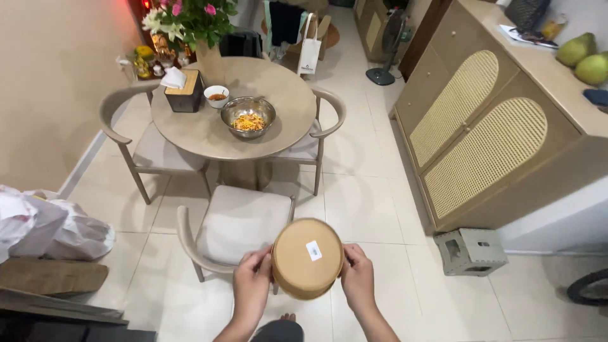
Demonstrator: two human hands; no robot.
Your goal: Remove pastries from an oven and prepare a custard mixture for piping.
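The tiled floor (367, 190) spread pale and glossy under everything, and along the right wall ran the long sideboard (500, 126) with its woven cane doors — two green fruits (586, 58) sat on its top near the far edge. Out in the middle stood the round table (234, 107), ringed by three cushioned chairs: one on the left (149, 149), one on the right (313, 139), and the nearest chair (237, 225) tucked in just ahead of the person. On the table sat a metal bowl (248, 116) holding orange and yellow food, a small white bowl (216, 95) with red sauce just beside it, a dark tissue box (184, 94) to its left, and a vase of pink and white flowers (193, 25) at the far side. Against the left wall lay a heap of white plastic bags (50, 228), and over by the sideboard's foot a small grey folding stool (470, 251) rested on the tiles. Down at the bottom of the view, both hands were up — the left hand (251, 286) and the right hand (358, 278) were clamped on either side of a round tan bowl (307, 258), fingers curled over its rim, its flat underside tilted toward the camera. A small white sticker (313, 251) sat on that underside, right of centre. The bowl hung in the air above the floor, just in front of the nearest chair's seat.
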